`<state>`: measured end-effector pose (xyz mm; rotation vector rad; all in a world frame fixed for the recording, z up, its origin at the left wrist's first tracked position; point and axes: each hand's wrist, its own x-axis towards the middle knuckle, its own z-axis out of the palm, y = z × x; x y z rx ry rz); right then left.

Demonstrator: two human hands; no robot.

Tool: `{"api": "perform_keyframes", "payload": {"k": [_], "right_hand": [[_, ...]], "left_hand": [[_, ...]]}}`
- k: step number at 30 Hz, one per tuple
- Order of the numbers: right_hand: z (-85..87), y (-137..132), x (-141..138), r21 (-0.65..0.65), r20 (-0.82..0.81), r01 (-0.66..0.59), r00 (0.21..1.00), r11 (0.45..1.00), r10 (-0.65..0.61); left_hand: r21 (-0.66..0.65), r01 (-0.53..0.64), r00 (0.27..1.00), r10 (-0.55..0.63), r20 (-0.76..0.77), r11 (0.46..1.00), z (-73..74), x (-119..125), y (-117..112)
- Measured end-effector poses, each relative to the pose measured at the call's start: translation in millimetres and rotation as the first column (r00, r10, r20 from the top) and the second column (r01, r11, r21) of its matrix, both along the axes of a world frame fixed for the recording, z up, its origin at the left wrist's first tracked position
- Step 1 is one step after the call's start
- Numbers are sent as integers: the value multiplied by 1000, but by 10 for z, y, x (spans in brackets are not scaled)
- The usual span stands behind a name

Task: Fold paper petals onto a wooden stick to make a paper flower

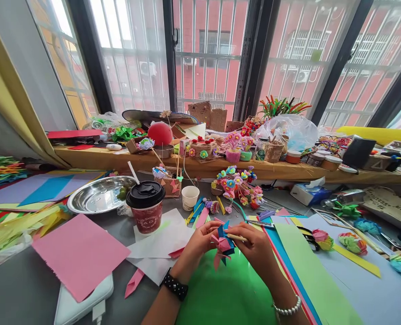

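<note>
My left hand pinches a small folded paper piece of pink and blue strips, held just above a green paper sheet. My right hand grips a thin wooden stick whose tip meets the paper piece. Both hands are closed and nearly touch over the table's front middle. A black watch is on my left wrist and a bead bracelet on my right.
A lidded coffee cup with a straw, a small white cup and a steel plate stand behind the hands. Pink paper lies left, on a white power bank. Coloured sheets, scissors and paper flowers lie right. The sill holds crafts.
</note>
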<state>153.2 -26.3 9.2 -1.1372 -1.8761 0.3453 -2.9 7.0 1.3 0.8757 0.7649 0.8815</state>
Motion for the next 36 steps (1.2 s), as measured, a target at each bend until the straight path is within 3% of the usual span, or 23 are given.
{"api": "perform_keyframes", "payload": {"k": [3,11,22,31,36], "right_hand": [[12,-15,-10,30,9,-2,1000,1000,2],[48,-51,-28,86,-9,-17,1000,996,18],[75,-71,-35,134,-41,54,998,990,-49],[95,-82,-71,151,-43,30,999,988,-24],[92,-74,-58,169,-25,38,999,985,-34]], "left_hand": [[14,-25,998,24,54,1000,-17,-9,-12],[19,164,981,-165,98,986,-54,-8,-33],[31,72,991,-75,107,997,56,-5,-82],[55,19,996,-24,87,998,-7,17,-41],[80,5,999,-8,33,997,26,-12,-44]]}}
